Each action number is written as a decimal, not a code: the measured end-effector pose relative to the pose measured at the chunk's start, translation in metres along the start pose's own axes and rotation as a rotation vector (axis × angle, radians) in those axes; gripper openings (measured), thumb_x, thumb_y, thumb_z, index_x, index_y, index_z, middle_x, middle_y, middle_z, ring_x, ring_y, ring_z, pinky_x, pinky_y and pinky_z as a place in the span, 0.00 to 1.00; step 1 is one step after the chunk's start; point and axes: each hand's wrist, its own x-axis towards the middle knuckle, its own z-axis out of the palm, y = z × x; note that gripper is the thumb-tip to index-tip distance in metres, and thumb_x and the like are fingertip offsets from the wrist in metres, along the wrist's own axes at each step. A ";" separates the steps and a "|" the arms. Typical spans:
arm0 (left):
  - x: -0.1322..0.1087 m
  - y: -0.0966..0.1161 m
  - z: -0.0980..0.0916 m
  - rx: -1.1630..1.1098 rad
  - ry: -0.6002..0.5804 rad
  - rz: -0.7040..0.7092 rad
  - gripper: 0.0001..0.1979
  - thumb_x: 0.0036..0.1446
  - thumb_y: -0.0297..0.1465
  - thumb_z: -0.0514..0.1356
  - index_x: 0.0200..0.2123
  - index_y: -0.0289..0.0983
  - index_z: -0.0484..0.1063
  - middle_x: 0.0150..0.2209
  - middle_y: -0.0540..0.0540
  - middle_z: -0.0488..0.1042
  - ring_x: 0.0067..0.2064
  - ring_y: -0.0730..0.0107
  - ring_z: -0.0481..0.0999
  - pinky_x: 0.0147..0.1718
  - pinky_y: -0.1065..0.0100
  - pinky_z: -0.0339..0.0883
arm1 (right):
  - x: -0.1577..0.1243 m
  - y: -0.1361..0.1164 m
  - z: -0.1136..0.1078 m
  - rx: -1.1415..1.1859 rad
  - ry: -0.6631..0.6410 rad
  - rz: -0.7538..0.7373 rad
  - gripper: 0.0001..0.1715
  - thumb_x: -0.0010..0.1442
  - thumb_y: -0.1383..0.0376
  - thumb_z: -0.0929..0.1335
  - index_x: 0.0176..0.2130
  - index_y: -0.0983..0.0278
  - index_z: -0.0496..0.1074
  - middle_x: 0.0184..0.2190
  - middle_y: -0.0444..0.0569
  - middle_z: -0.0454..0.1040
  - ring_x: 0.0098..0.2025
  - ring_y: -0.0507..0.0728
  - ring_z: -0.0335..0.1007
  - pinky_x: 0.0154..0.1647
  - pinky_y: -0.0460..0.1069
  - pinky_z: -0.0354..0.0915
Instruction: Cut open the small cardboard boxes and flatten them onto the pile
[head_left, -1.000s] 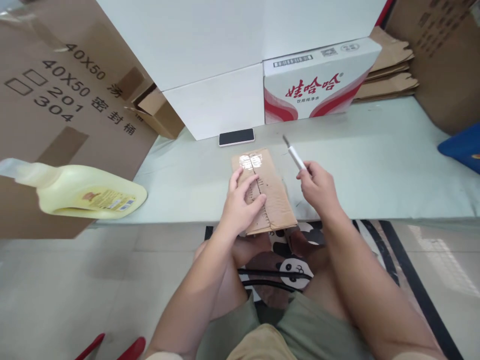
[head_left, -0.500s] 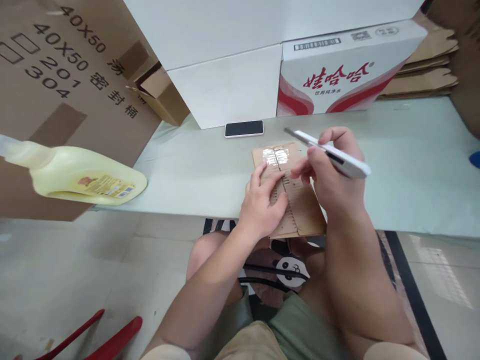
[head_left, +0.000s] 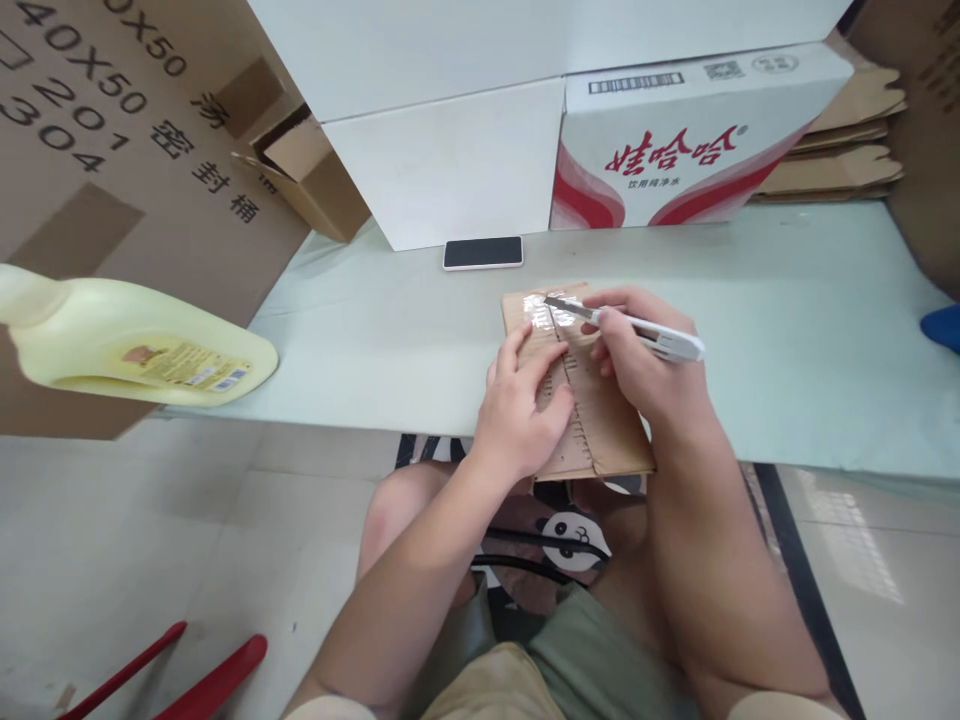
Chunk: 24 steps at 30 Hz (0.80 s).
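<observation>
A flat piece of brown cardboard [head_left: 600, 430] lies at the table's front edge, with a lengthwise seam and shiny clear tape [head_left: 535, 312] across its far end. My left hand [head_left: 523, 405] rests on its left side, fingers spread, pressing on the surface. In my right hand [head_left: 645, 350] is a white utility knife [head_left: 667, 342], gripped between thumb and fingers. Its blade is out and points left, the tip at the seam over the taped end. Whether the tip touches the tape cannot be made out.
A black-screened phone [head_left: 483, 253] lies beyond the cardboard, before white boxes [head_left: 442, 170] and a red-and-white box [head_left: 675, 150]. At left are a yellow bottle [head_left: 150, 345] and a large carton [head_left: 67, 230]. A blue object [head_left: 942, 327] sits far right; folded cardboard [head_left: 832, 172] is behind.
My right hand has moved left and down with the knife, bringing the blade from above the far edge to the taped seam. My left hand stays on the cardboard. The view has shifted slightly.
</observation>
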 end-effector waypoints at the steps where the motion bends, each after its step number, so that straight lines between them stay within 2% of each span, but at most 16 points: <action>1: 0.000 0.000 0.000 -0.002 0.002 0.001 0.22 0.60 0.31 0.59 0.58 0.43 0.73 0.71 0.42 0.53 0.72 0.46 0.55 0.68 0.44 0.52 | -0.001 -0.001 0.000 -0.045 0.003 -0.012 0.11 0.62 0.61 0.67 0.40 0.60 0.78 0.29 0.45 0.79 0.25 0.53 0.74 0.25 0.47 0.68; 5: 0.000 -0.002 0.001 -0.005 0.008 0.008 0.22 0.60 0.31 0.58 0.58 0.43 0.73 0.71 0.41 0.53 0.72 0.48 0.55 0.68 0.45 0.52 | -0.002 -0.001 0.000 -0.105 0.040 -0.054 0.12 0.60 0.63 0.67 0.41 0.60 0.79 0.30 0.46 0.81 0.28 0.55 0.77 0.29 0.48 0.70; 11: 0.000 -0.001 0.000 -0.007 0.006 0.013 0.22 0.61 0.31 0.58 0.58 0.43 0.73 0.71 0.41 0.54 0.72 0.50 0.54 0.69 0.46 0.51 | -0.002 -0.004 -0.001 -0.198 -0.003 -0.105 0.15 0.61 0.63 0.66 0.44 0.60 0.80 0.30 0.46 0.81 0.31 0.57 0.79 0.34 0.51 0.72; 16: 0.000 0.000 0.000 -0.016 0.008 -0.003 0.22 0.61 0.31 0.57 0.58 0.43 0.73 0.71 0.41 0.54 0.72 0.49 0.55 0.68 0.46 0.53 | -0.002 -0.008 -0.001 -0.231 -0.013 -0.160 0.13 0.61 0.63 0.66 0.42 0.59 0.80 0.35 0.48 0.83 0.35 0.59 0.79 0.40 0.52 0.72; 24: 0.001 -0.006 0.004 -0.025 0.026 0.032 0.21 0.61 0.31 0.56 0.58 0.44 0.73 0.70 0.43 0.56 0.72 0.51 0.55 0.69 0.47 0.52 | -0.001 -0.003 0.001 -0.276 -0.084 -0.234 0.10 0.58 0.63 0.68 0.40 0.61 0.77 0.33 0.48 0.82 0.30 0.56 0.75 0.34 0.50 0.67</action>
